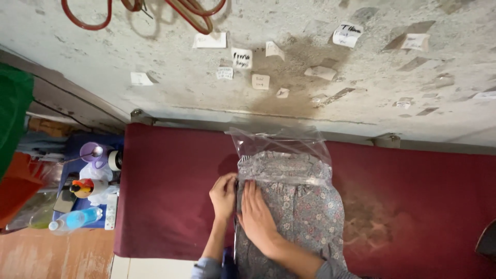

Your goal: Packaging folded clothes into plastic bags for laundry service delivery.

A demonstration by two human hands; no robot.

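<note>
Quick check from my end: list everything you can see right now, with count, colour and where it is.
Folded garment: one, grey floral, mid table, top end inside the bag.
Plastic bag: one, clear, over the garment's far end.
Table cover: one, maroon, beneath everything.
Paper notes: several, white, stuck on the wall.
Hoses: looped, red, on the wall top left.
Water bottle: one, clear blue, side table at left.
Cup: one, purple, side table.
Left hand: at the bag's left edge.
Right hand: flat on the garment.

One floral garment [299,206], one plastic bag [281,142], two hands [223,195].
</note>
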